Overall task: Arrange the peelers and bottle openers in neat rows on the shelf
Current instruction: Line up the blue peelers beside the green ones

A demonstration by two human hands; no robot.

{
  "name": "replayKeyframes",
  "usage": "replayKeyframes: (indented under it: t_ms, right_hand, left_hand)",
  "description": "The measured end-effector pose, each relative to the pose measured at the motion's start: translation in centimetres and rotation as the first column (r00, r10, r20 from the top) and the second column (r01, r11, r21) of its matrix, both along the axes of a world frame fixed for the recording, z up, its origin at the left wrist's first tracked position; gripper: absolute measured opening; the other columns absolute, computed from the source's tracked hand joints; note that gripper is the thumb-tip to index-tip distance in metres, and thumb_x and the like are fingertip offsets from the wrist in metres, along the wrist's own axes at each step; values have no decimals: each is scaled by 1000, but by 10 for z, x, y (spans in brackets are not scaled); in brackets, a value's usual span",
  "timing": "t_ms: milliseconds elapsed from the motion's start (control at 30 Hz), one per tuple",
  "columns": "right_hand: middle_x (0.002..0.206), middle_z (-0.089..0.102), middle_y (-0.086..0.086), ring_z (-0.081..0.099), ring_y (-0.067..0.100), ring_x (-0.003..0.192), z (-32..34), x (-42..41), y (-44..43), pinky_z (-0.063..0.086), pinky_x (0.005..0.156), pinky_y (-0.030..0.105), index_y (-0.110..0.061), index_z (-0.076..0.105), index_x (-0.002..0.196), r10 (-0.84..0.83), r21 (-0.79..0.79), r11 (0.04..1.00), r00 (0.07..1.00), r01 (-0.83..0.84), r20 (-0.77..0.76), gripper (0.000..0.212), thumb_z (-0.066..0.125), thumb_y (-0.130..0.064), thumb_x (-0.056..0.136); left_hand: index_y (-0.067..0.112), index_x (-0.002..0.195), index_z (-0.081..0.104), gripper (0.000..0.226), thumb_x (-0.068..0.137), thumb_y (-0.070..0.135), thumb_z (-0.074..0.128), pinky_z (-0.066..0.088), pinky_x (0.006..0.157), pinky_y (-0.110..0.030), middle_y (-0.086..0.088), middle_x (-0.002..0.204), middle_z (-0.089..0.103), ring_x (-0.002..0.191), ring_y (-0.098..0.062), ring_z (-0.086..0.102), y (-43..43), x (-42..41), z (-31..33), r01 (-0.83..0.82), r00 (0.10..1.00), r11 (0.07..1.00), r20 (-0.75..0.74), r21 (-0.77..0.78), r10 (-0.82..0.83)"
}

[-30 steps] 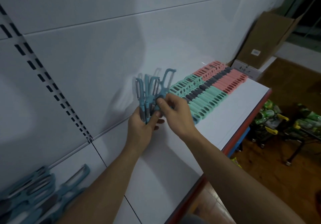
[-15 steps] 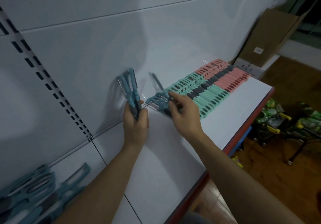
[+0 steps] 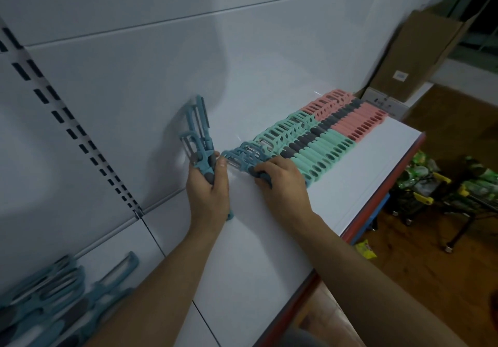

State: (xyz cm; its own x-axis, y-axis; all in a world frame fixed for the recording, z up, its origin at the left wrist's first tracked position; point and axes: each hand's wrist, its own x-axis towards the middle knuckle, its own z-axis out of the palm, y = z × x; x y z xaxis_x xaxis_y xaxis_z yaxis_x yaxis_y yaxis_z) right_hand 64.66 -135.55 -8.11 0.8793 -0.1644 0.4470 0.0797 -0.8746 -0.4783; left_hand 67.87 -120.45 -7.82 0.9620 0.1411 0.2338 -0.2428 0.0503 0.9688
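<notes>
Head camera, looking down along a white shelf (image 3: 269, 252) with a red front edge, set against a white back panel with a slotted upright (image 3: 67, 128).

Hard to make out: at the lower left corner a blurred pile of blue peelers (image 3: 54, 292) is cut off by the frame edge and cannot be counted. The floor goods (image 3: 442, 182) at right are dark and unclear. A cardboard box (image 3: 420, 55) stands at the shelf's far end with a small white box (image 3: 385, 102) in front of it, its print unreadable.

The left hand (image 3: 208, 193) is wrapped around a bunch of blue peelers (image 3: 198, 142). The fingers and thumb are closed on the dark grips. The blade heads stick up above the fist, close to the back panel, and one handle tip shows below the wrist.

Just to the right, laid in a row across the shelf, are the blue row-end peelers (image 3: 242, 156), then mint peelers (image 3: 318, 147), then pink peelers (image 3: 350, 115), packed side by side.

The right hand (image 3: 283, 182) lies on the near end of that row. Its fingers are bent over the dark grips of the blue ones, with the fingertips touching them. The handles run under the palm and are hidden, as is the thumb. The blade heads lie past the fingertips, toward the left hand's thumb.
</notes>
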Motion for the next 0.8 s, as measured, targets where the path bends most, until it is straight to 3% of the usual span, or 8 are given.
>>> replayKeyframes:
  t_ms: [133, 267, 333, 433, 500, 633, 700, 800]
  right_hand:
    - [95, 68, 6, 58, 28, 91, -5, 0, 2, 49, 76, 35, -12, 77, 101, -28, 2, 1000, 1000, 28, 14, 21, 69, -1, 85]
    - [91, 68, 2, 55, 26, 84, -4, 0, 3, 48, 70, 40, -17, 78, 97, -56, -61, 997, 998, 57, 23, 21, 71, -5, 81]
    - [91, 66, 1, 54, 26, 84, -4, 0, 3, 48, 70, 42, -20, 78, 96, -79, -52, 995, 997, 79, 8, 20, 71, -9, 81]
    - [93, 66, -1, 53, 25, 86, -4, 0, 2, 48, 72, 43, -22, 77, 97, -82, -30, 996, 996, 81, -19, 18, 71, -14, 82]
    - [94, 65, -1, 53, 24, 87, -4, -2, 2, 48, 72, 44, -23, 76, 98, -75, -29, 997, 997, 74, -22, 17, 73, -16, 83]
    - [102, 63, -1, 53, 24, 97, 1, -5, 4, 42, 77, 41, -23, 73, 109, -67, -39, 997, 997, 66, -27, 27, 76, -30, 83]
    - [104, 63, -2, 53, 19, 98, 9, -6, 10, 43, 79, 36, -21, 71, 113, -22, 62, 998, 999, 20, 32, 28, 69, -35, 89]
    - [104, 66, -4, 59, 10, 94, 23, -11, 21, 46, 80, 17, -18, 72, 114, 21, 395, 917, 995, -59, 98, 26, 62, -34, 96]
  left_hand:
    - [9, 125, 54, 33, 98, 25, 61, 55, 83, -26, 24, 99, 66, 90, -4, 65, -1, -6, 9, -51, 990, 998, 137, 39, 45]
    - [11, 120, 53, 23, 100, 4, 60, 46, 82, -7, 18, 103, 63, 93, 12, 63, -4, -7, 8, -17, 985, 989, 171, 144, -8]
    - [15, 120, 55, 22, 100, 7, 60, 48, 83, -12, 18, 104, 63, 93, 10, 62, -2, -3, 6, 16, 994, 989, 102, 150, -31]
    - [18, 125, 59, 24, 101, 13, 60, 57, 87, -37, 14, 105, 67, 89, -6, 64, 1, 5, -1, 40, 999, 995, -11, 91, -40]
    - [26, 122, 59, 24, 103, 12, 58, 57, 81, -38, 14, 98, 71, 79, -8, 65, 1, 6, -1, 64, 998, 995, -32, 77, -62]
    - [28, 115, 53, 20, 103, 13, 57, 54, 67, -32, -4, 94, 75, 65, -19, 64, -1, 0, 6, 133, 991, 990, -26, 40, -132]
    - [15, 117, 56, 15, 103, 10, 57, 56, 61, -30, -7, 92, 76, 61, -21, 66, -1, -2, 9, 170, 985, 985, -42, 16, -170]
    - [5, 112, 65, 12, 101, 9, 60, 56, 58, -27, 4, 81, 76, 62, -15, 70, -1, -8, 12, 282, 959, 958, -56, 52, -279]
